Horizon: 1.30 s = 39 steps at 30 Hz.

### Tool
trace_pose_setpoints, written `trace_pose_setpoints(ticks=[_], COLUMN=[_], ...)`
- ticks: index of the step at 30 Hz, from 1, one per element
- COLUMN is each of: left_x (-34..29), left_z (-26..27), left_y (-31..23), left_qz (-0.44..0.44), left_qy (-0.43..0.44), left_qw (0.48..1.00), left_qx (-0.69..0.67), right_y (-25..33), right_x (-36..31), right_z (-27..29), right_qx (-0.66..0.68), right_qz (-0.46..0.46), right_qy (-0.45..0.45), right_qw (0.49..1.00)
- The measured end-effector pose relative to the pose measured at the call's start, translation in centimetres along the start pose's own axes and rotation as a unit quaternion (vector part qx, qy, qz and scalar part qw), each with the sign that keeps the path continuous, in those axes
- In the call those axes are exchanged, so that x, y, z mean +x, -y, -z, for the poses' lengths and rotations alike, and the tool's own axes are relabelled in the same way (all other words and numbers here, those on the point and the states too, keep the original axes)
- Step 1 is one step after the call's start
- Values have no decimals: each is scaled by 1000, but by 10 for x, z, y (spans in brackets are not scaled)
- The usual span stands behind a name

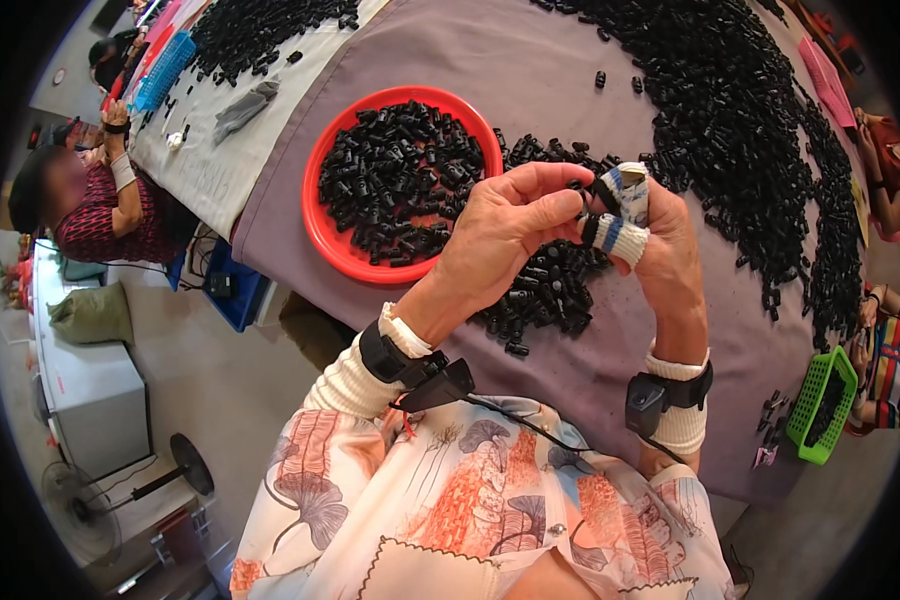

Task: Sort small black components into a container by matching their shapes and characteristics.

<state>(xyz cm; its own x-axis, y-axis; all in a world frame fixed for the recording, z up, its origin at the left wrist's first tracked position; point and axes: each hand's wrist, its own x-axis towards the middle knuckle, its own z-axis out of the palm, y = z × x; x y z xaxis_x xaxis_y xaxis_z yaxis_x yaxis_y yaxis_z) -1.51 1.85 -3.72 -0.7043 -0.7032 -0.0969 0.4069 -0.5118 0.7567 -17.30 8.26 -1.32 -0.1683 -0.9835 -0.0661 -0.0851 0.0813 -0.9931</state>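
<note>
In front of me, above the table, my left hand (pixel 495 230) pinches a small black plastic part (pixel 578 188) between thumb and forefinger. My right hand (pixel 660 235) meets it there, its thumb and forefinger closed on a black part too. Whether both hands grip one piece or two is hard to make out. White cloth with blue stripes (pixel 620 240) wraps those right fingertips. Just under the hands lies a loose heap of small black cylindrical parts (pixel 545 300). Left of them stands a round red tray (pixel 315 215) filled with similar black parts.
A large pile of black parts (pixel 715 120) covers the far right of the mauve tablecloth (pixel 450 50). A green basket (pixel 820 410) sits at the right edge. Another table with a blue basket (pixel 165 70) stands left, where a person (pixel 110 210) sits. A fan (pixel 80 505) stands lower left.
</note>
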Motion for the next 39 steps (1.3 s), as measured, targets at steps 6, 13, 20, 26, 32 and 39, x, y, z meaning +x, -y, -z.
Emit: trace_pose_setpoints(ticks=[6,13,20,26,32,39], left_x=[2,4,3,2,4,3], left_z=[2,12,13,11,11,10], left_y=[0,1,1,0,2,2], left_qz=[0,10,32,41,34,45], left_qy=[49,75,82,83,87,73], left_qw=[998,986,981,984,988,990], left_qx=[-41,-150,-172,-152,-125,-111], right_y=[-3,5,4,10,8,3], right_x=[3,2,4,5,5,6], right_z=[-2,-2,-1,4,6,6], right_qx=[19,0,-37,-99,-85,-102], right_qz=[46,-5,10,-14,-10,-13], right_qy=[-20,17,64,104,116,117], right_qw=[999,1000,997,990,990,988])
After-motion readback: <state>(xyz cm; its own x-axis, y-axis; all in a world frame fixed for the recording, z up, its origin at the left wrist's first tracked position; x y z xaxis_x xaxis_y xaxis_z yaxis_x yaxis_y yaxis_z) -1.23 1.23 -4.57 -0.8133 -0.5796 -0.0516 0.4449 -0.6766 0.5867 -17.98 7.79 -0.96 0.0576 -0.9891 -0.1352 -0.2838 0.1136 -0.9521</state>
